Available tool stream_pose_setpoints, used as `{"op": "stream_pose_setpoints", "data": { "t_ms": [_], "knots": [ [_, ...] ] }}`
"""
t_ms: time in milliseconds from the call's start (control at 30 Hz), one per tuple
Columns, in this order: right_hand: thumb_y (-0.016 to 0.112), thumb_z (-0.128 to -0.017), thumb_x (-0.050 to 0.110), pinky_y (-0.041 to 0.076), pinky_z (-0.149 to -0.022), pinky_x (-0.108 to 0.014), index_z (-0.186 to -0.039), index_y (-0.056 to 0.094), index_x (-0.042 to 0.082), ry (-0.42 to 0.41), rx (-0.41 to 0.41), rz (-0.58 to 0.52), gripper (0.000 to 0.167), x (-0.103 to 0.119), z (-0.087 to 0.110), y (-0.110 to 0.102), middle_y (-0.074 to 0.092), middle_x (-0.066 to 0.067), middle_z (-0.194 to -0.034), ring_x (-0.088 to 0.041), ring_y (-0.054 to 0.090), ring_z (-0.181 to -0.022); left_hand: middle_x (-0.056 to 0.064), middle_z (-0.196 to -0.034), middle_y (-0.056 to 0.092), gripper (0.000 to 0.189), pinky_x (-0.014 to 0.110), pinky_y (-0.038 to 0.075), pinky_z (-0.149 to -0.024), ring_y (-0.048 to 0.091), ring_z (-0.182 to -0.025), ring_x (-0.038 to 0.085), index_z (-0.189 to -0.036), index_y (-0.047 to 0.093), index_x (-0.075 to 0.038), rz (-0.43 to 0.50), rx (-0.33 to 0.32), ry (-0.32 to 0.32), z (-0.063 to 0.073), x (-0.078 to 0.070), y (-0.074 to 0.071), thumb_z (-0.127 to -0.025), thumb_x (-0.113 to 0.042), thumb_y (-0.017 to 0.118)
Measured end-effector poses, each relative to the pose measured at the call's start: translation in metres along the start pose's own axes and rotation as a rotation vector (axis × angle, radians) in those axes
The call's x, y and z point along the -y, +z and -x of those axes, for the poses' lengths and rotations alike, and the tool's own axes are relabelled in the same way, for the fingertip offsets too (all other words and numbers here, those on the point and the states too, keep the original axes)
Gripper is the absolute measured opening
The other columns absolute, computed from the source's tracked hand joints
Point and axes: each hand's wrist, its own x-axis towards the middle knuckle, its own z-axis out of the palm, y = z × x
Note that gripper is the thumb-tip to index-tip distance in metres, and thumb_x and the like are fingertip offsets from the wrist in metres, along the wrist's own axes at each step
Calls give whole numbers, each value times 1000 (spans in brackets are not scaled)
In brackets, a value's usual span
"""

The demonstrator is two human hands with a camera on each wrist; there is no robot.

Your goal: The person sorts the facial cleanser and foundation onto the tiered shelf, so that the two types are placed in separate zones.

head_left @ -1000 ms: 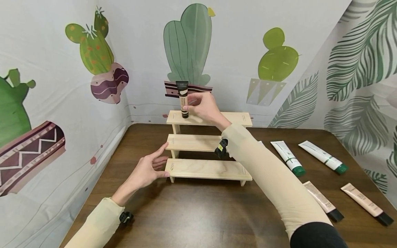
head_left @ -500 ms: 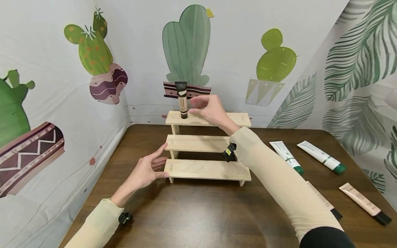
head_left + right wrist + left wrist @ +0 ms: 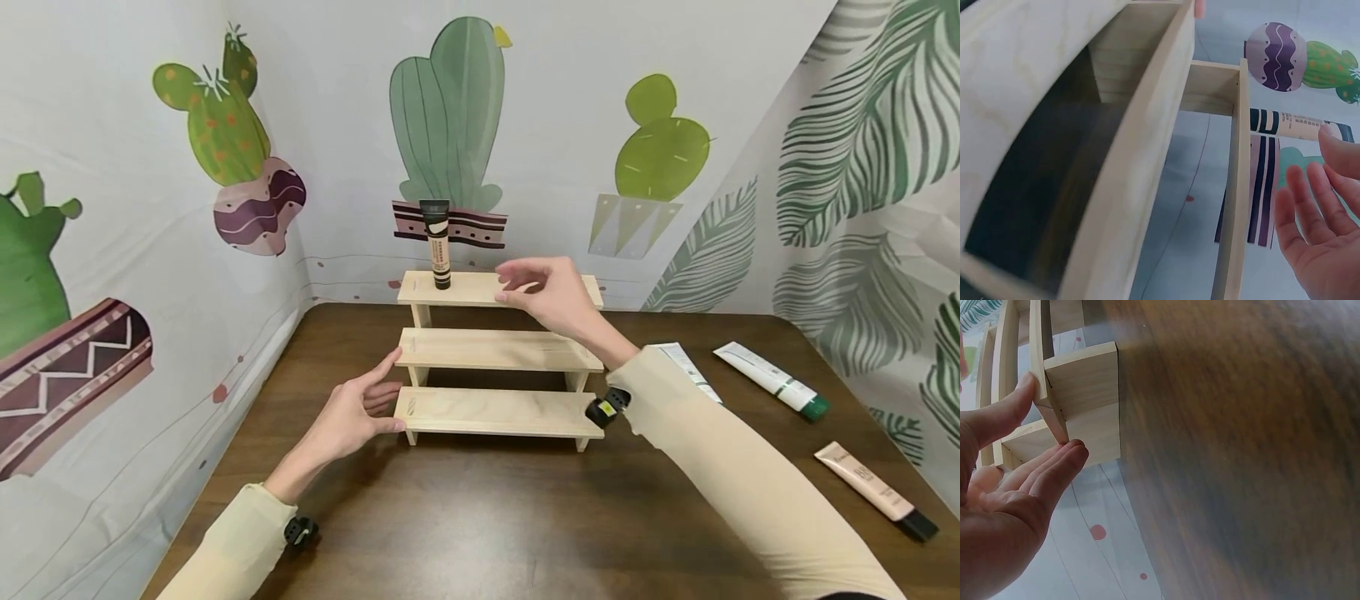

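Note:
A three-step wooden display rack (image 3: 498,410) stands on the table. My left hand (image 3: 347,423) rests against its left end, fingers straight; the thumb touches the bottom shelf's front corner and the index finger reaches the middle shelf. In the left wrist view, the thumb and fingertips lie at the shelf's end (image 3: 1054,419). Upright on the top shelf, near its left end, is a black and beige cosmetic tube (image 3: 438,246). To its right, apart from it, my right hand (image 3: 555,293) hovers over the top shelf with relaxed fingers and nothing in them.
Right of the rack lie a white tube (image 3: 686,371), partly behind the right sleeve, another white tube with a green cap (image 3: 772,379), and a beige tube with a black cap (image 3: 870,487). A cactus-print cloth (image 3: 555,125) hangs close behind the rack.
My right hand has let go of the cosmetic tube and drawn away to the right and slightly down. The tube stays standing on the top shelf. My left hand keeps its place.

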Motion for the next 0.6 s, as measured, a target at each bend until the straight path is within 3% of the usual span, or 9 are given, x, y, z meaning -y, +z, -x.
{"op": "stream_pose_setpoints", "data": {
  "t_ms": [233,400,600],
  "knots": [
    [86,-89,6,64,-83,-32,-119,77,-2,-31,-19,35,32,-13,35,-22,78,-14,-104,-21,73,-92,29,-137,63,112,40,58,-100,65,-125,36,-167,33,-29,-5,4,3,1,1,2,-78,8,90],
    [87,-88,6,61,-76,-25,-113,80,3,-26,-31,92,26,-19,60,-36,79,-6,-98,-18,74,-88,29,-137,63,113,38,58,-100,65,-125,35,-167,33,-30,1,1,-3,1,-1,1,-78,8,90],
    [86,-89,7,59,-70,-21,-113,80,5,-12,-41,142,24,-26,87,-50,78,-5,-95,-20,73,-83,30,-138,62,113,38,58,-100,65,-126,35,-167,33,-30,4,5,-4,1,-1,1,-78,7,90]
  ]
}}
